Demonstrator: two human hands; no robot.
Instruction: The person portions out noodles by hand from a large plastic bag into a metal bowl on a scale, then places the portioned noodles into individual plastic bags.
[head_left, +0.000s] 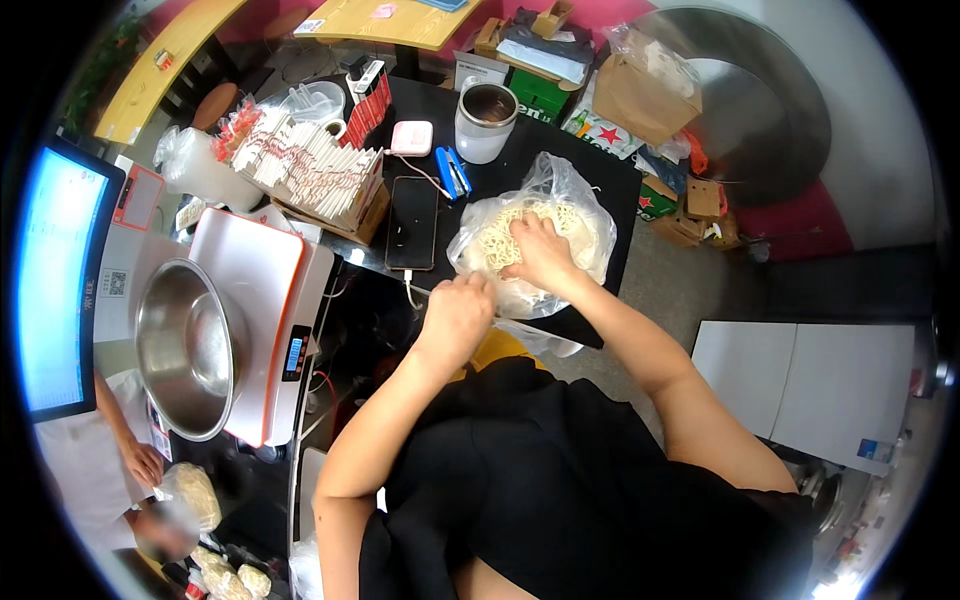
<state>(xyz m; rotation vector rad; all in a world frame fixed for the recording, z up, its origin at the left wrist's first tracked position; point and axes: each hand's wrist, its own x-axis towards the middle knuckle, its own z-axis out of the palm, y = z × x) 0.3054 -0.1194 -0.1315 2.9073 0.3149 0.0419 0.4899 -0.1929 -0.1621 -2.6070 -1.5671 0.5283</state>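
Observation:
A transparent plastic bag (606, 225) lies spread on the black table (626, 196), with pale noodles (501, 238) heaped inside it. My right hand (541, 251) reaches into the bag, its fingers curled into the noodles; the fingertips are partly hidden among the strands. At the bag's near left edge, my left hand (459, 311) is closed in a fist on the plastic. Just left of the bag lie a blue stapler (453, 172) and a dark smartphone (412, 223) with a white cable plugged in.
A mug (484, 142) with dark liquid stands behind the bag, beside a pink power bank (412, 138). Boxed paper-wrapped packets (315, 169) are farther left. A steel bowl (187, 360) rests on a digital scale (281, 262). Beyond it are a monitor (64, 277) and another person's hand (142, 463).

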